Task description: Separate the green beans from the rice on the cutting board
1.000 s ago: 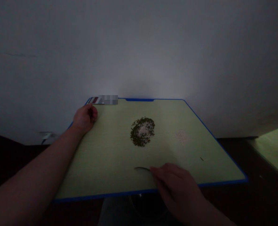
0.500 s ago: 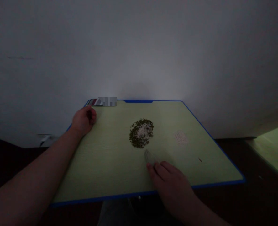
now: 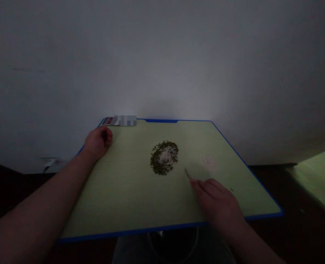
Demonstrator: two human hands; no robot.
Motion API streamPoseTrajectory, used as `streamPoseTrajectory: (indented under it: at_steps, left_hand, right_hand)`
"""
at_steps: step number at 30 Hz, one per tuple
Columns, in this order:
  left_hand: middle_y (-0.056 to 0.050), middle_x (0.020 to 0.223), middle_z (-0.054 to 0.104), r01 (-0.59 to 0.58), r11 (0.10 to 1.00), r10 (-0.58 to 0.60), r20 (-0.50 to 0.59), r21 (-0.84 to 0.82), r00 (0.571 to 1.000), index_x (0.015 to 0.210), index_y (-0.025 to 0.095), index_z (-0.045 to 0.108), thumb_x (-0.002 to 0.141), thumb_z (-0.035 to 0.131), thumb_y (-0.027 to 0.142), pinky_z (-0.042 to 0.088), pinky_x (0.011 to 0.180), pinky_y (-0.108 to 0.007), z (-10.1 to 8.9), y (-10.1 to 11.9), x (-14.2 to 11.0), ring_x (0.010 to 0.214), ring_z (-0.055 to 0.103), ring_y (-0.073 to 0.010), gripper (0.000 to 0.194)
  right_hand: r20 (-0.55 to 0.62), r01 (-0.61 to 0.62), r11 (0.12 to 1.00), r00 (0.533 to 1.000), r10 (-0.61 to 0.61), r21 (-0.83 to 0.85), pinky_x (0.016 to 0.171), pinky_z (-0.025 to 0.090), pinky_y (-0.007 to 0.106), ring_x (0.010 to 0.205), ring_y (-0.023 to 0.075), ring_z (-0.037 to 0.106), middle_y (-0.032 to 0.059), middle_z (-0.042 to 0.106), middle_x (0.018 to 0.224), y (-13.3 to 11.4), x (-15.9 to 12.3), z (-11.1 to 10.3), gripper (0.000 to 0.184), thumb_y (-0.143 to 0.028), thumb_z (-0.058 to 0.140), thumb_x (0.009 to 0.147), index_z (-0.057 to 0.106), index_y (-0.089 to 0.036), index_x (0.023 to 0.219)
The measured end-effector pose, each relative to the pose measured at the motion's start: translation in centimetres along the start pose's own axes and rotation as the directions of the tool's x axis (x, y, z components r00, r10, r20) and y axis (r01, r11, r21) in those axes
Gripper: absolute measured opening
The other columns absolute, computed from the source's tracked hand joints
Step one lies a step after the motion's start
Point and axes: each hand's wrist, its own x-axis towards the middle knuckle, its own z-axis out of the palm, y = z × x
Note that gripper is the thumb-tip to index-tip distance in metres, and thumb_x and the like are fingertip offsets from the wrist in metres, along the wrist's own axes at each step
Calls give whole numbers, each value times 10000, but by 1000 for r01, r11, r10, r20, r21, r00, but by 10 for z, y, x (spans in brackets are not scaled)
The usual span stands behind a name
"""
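My right hand [image 3: 220,200] is closed on a thin, curved spoon [image 3: 188,173], seen nearly edge-on, its handle hidden in the fingers. The spoon's tip points away from me, between two heaps on the pale green table [image 3: 118,194]. To its left lies a round heap of small green beans [image 3: 158,168], with pale grains [image 3: 166,156] over its middle. A thin patch of pale grains [image 3: 209,161] is just beyond my right hand. At the table's left edge rests my left hand [image 3: 98,141], its fingers curled; whatever is inside them is too dark to make out.
A flat, partly blurred card or packet [image 3: 121,120] lies at the far left corner. A small dark sliver [image 3: 232,189] sits right of my right hand. Blue edging [image 3: 135,231] rims the table, which stands against a wall [image 3: 162,55]. Below the front edge is a dark round container [image 3: 173,244].
My right hand moved the spoon from the near front up toward the heaps, then to the right, turning it. The left hand kept its place. The view shifted slightly.
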Motion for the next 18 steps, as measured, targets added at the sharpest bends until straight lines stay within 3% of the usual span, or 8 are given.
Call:
streamPoseTrajectory:
  at_steps: [4, 7, 11, 18]
  left_hand:
    - [17, 438, 427, -5, 1000, 5, 8, 4, 1000, 584, 156, 447, 881, 379, 202, 219, 334, -208, 0, 1, -2, 374, 351, -72, 308]
    - [15, 452, 427, -17, 1000, 17, 14, 8, 1000, 581, 154, 451, 881, 373, 204, 228, 340, -208, 0, 1, -3, 383, 357, -70, 314]
    - [9, 471, 434, -29, 999, 28, 12, 20, 1000, 567, 156, 456, 861, 393, 212, 231, 337, -207, -1, -1, -1, 389, 365, -73, 307]
    - [10, 433, 423, -75, 991, 69, 57, 115, 996, 502, 181, 498, 769, 505, 275, 233, 319, -206, -6, -7, 6, 363, 359, -92, 283]
  right_hand:
    - [-33, 166, 972, 986, -163, 164, 611, 502, 321, 727, 211, 576, 120, 683, 847, -50, 27, -5, 302, -68, 494, 821, 620, -56, 1095]
    - [-10, 193, 957, 981, -195, 216, 591, 483, 328, 725, 213, 563, 121, 668, 819, -70, 42, -1, 279, -105, 487, 856, 613, -53, 1100]
    - [26, 131, 969, 990, -139, 208, 605, 478, 329, 748, 216, 567, 121, 666, 827, -68, 39, 7, 285, -82, 521, 830, 610, -54, 1100]
    - [44, 45, 992, 998, -50, 119, 672, 515, 332, 775, 225, 588, 109, 677, 854, -37, 5, 6, 380, -14, 570, 724, 616, -66, 1097]
